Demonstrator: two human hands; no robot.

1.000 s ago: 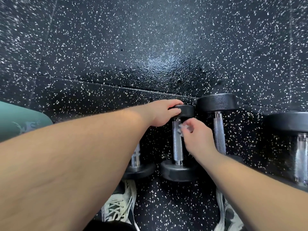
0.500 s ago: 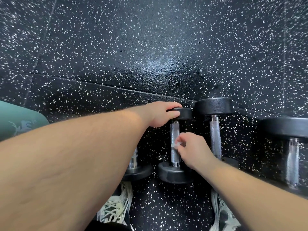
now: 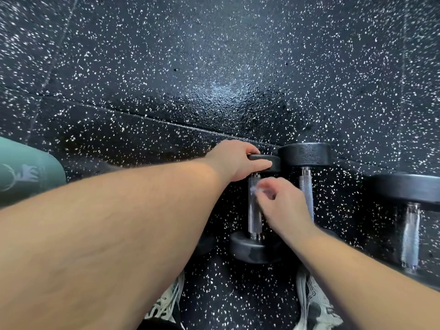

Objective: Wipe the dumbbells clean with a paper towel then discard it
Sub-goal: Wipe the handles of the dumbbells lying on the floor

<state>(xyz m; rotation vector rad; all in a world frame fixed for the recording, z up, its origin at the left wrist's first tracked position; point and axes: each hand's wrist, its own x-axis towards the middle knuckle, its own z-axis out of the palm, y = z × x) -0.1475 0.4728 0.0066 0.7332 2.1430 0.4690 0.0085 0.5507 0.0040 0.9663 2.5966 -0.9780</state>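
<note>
A small dumbbell [image 3: 254, 220] with black heads and a chrome handle lies on the speckled floor, running away from me. My left hand [image 3: 234, 160] is clamped over its far head. My right hand [image 3: 281, 203] presses a small wad of paper towel [image 3: 256, 189] against the upper part of the handle; the towel is blurred and mostly hidden by the fingers. A second dumbbell [image 3: 306, 179] lies just to the right, partly behind my right hand. A larger third one [image 3: 409, 210] sits at the right edge.
Another dumbbell head [image 3: 204, 242] peeks out under my left forearm. A green bottle [image 3: 26, 177] with a deer print lies at the left edge. My two shoes [image 3: 166, 303] are at the bottom. Black speckled rubber floor [image 3: 214, 67] stretches ahead.
My right hand slid the paper towel down the handle toward me, then back up toward the far head. My left hand has stayed on the far head.
</note>
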